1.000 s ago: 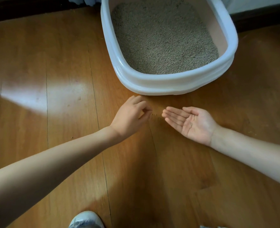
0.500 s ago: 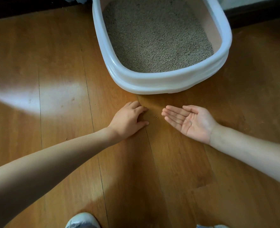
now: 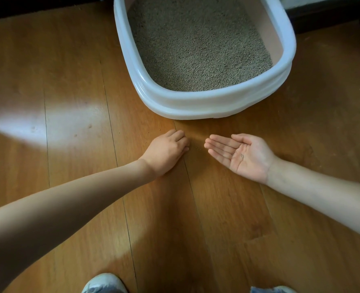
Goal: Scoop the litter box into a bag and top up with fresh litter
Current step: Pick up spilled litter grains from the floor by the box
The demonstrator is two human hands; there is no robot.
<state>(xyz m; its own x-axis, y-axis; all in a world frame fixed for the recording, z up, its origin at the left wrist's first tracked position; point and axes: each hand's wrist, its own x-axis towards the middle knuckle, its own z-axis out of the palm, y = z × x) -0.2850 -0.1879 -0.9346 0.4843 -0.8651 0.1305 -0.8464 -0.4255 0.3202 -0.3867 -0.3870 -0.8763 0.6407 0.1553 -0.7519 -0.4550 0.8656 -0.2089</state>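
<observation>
White litter box, grey-brown litter

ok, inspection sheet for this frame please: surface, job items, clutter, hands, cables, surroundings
Surface: wooden plank floor, a bright light patch at the left.
Job's things: white litter box on the floor, holding an even layer of grey-brown litter. No bag, scoop or fresh litter supply in view.
Clutter: a few stray granules on floor between the hands, and a few granules in palm.
Hands: left hand palm down, fingers curled against the floor; whether it pinches anything cannot be told. Right hand palm up, fingers straight, cupping the granules.
Cables: nothing seen.
Surroundings: dark baseboard along the top edge; shoe tip at the bottom edge.
</observation>
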